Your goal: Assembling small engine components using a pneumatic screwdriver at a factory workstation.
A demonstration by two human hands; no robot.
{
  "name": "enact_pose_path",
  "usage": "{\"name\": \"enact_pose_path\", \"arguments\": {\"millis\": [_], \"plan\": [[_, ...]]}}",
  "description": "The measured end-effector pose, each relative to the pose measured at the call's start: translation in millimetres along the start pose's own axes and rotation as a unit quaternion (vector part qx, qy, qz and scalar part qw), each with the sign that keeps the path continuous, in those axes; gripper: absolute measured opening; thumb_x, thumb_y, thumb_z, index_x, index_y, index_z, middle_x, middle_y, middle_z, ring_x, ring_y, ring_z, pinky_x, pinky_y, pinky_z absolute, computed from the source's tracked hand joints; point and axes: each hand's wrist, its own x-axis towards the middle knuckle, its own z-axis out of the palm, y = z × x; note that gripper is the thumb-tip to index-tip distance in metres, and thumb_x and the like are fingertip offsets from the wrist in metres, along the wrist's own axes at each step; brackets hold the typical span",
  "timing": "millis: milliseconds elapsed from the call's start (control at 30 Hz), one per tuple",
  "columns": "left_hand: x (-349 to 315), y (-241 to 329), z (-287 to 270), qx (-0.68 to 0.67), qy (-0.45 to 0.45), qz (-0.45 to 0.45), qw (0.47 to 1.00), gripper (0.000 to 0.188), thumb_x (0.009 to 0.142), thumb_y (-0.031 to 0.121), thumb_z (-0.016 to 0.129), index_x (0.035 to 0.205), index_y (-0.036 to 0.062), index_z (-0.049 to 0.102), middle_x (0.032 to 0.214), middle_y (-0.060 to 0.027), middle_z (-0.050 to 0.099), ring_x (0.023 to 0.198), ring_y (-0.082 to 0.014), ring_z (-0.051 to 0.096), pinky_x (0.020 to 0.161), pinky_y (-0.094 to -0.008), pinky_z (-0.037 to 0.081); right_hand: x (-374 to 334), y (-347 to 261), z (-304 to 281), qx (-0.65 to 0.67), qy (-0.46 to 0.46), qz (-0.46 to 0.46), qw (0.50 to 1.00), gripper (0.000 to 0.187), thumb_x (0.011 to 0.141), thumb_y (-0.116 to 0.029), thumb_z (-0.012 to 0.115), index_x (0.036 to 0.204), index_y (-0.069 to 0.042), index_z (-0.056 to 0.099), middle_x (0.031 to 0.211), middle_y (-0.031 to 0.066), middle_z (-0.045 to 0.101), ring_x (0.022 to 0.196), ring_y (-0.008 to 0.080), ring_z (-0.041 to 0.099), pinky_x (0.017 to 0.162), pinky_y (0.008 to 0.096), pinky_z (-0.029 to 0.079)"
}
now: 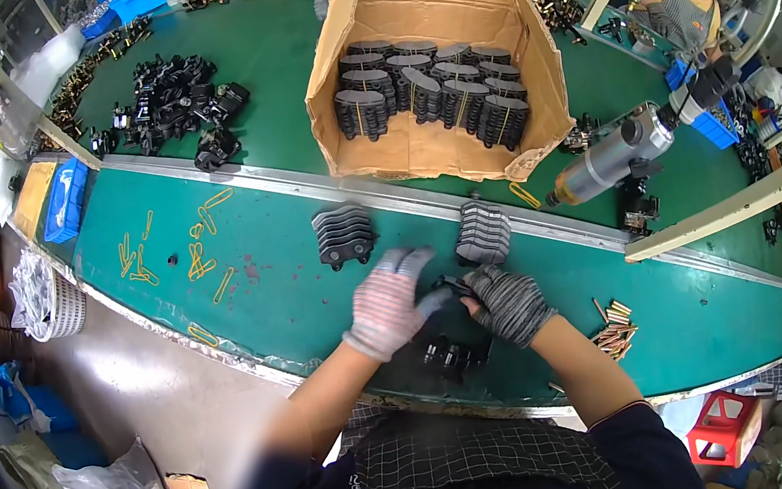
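Note:
My left hand [384, 308], in a white and pinkish knit glove, is over the green table with its fingers apart and slightly blurred. It reaches toward a stack of dark brake pads [344, 235]. My right hand [512, 307], in a grey striped glove, pinches a small black metal part [456, 285], mostly covered by the fingers. Just beyond it stands a second stack of brake pads [482, 233], their grey faces showing. Between my forearms lies a black caliper-like assembly [454, 356]. To the right is a pile of copper-coloured pins [616, 328].
A cardboard box [408, 156] of banded brake pads stands beyond the metal rail [291, 181]. Yellow rubber bands [199, 261] lie at left. Black castings [172, 100] are heaped far left. A power tool [610, 156] hangs at right. Another person [684, 3] works far right.

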Motion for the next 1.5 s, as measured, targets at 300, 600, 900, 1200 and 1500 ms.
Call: {"name": "enact_pose_path", "arguments": {"millis": [300,600,900,1200,1500], "plan": [[-61,16,17,-0.032,-0.154,0.068,0.985,0.051,0.072,0.03,0.076,0.114,0.0104,0.056,0.11,-0.0137,0.058,0.104,-0.0329,0.056,0.088,-0.0428,0.047,-25,24,6,0.071,0.107,-0.034,0.991,0.03,0.084,-0.024,0.065,0.107,-0.006,0.062,0.102,0.0166,0.061,0.088,0.0342,0.062,0.076,0.0424,0.052],[-48,35,-10,-0.033,0.092,0.055,0.994,0.051,0.072,0.026,0.077,0.115,0.0081,0.056,0.104,-0.0154,0.06,0.096,-0.0343,0.058,0.084,-0.0428,0.048,-95,-12,-19,0.106,0.125,-0.081,0.983,0.03,0.08,-0.015,0.07,0.107,-0.005,0.059,0.099,0.0161,0.061,0.086,0.0368,0.061,0.071,0.0438,0.052],[-89,16,21,0.02,-0.069,0.007,0.997,0.034,0.079,0.025,0.07,0.109,0.0101,0.064,0.098,-0.014,0.064,0.087,-0.0339,0.061,0.076,-0.0429,0.049,-78,-16,26,0.111,0.138,-0.137,0.975,0.031,0.076,-0.012,0.074,0.104,-0.006,0.063,0.092,0.0131,0.062,0.083,0.0322,0.062,0.068,0.04,0.052],[-96,17,11,-0.05,-0.097,-0.047,0.993,0.028,0.077,0.023,0.071,0.1,0.0092,0.067,0.098,-0.0137,0.065,0.089,-0.0334,0.061,0.077,-0.0429,0.049,-89,-6,40,0.176,0.189,-0.129,0.957,0.032,0.072,-0.021,0.079,0.097,-0.006,0.065,0.082,0.0097,0.064,0.073,0.0284,0.062,0.066,0.0372,0.051],[-66,6,-16,-0.015,-0.002,0.02,1.0,0.032,0.066,0.01,0.077,0.096,0.0063,0.068,0.097,-0.0114,0.064,0.089,-0.0304,0.06,0.078,-0.0389,0.049,-42,-9,22,0.14,0.219,-0.154,0.953,0.035,0.068,-0.022,0.083,0.096,-0.007,0.067,0.085,0.0113,0.067,0.073,0.0281,0.065,0.065,0.0354,0.053]]}}
